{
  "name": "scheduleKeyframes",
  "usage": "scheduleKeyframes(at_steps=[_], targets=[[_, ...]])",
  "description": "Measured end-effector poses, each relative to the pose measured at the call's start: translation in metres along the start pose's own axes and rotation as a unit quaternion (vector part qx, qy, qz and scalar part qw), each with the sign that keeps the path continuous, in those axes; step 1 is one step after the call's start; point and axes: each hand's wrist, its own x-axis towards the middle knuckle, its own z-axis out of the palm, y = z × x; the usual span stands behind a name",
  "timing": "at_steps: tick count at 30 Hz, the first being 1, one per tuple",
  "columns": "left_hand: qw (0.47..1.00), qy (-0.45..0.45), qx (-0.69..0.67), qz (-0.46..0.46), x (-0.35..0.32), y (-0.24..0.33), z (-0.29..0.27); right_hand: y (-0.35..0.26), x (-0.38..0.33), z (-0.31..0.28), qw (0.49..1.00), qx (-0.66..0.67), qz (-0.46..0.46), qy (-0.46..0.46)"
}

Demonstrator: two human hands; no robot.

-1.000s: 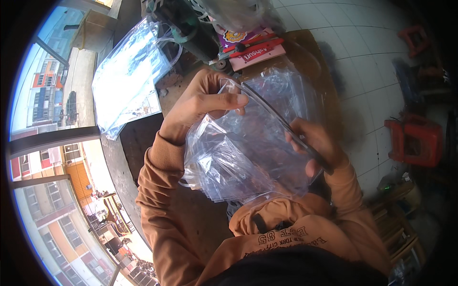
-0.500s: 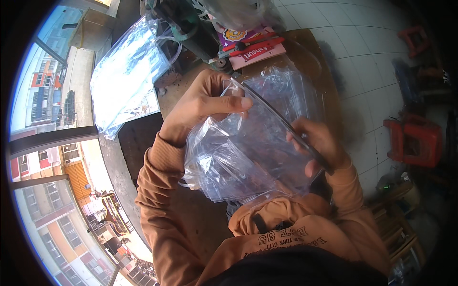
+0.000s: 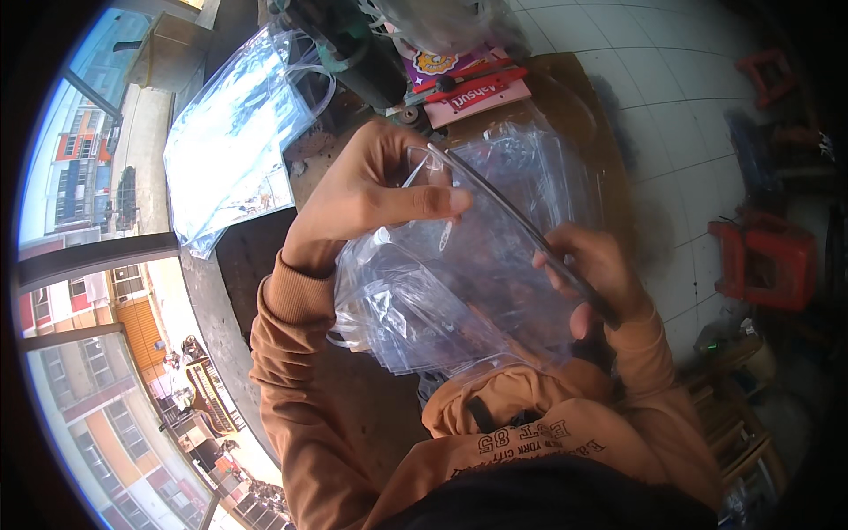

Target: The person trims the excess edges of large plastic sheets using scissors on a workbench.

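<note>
A crumpled sheaf of clear plastic bags lies over my lap, its upper part raised between my hands. My left hand pinches the upper edge of the plastic between thumb and bent fingers. A small clear flap hangs just below that thumb. In my right hand is a pair of dark scissors, seen nearly edge-on. Their blades slant up and left, with two tips slightly apart beside my left fingers. My right fingers wrap round the handle end. Whether the blades touch the plastic cannot be told.
More clear plastic covers the brown tabletop beyond the scissors. Shiny clear bags lie by the window at the left. A dark green machine and a pink box stand at the back. Red stools are on the tiled floor at right.
My left hand has shifted slightly left and its thumb a little lower, still pinching the plastic. A small clear flap now shows below the thumb. The scissors have barely moved.
</note>
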Motion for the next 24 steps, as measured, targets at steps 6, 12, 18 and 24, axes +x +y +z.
scheduleKeyframes(at_steps=[6, 12, 18, 24], targets=[[0.999, -0.002, -0.024, 0.023, -0.003, 0.007, 0.004, -0.003, 0.003, 0.005, 1.0, 0.009, -0.001, 0.003], [0.998, -0.003, 0.04, 0.047, -0.004, 0.002, 0.001, -0.004, -0.001, 0.006, 1.0, 0.03, 0.008, 0.001], [0.996, -0.016, 0.063, 0.06, -0.007, 0.008, 0.007, -0.005, 0.0, 0.006, 1.0, -0.001, -0.011, -0.002], [0.998, 0.009, 0.032, 0.046, -0.01, 0.013, 0.013, -0.002, 0.0, 0.003, 1.0, -0.007, -0.016, -0.019]])
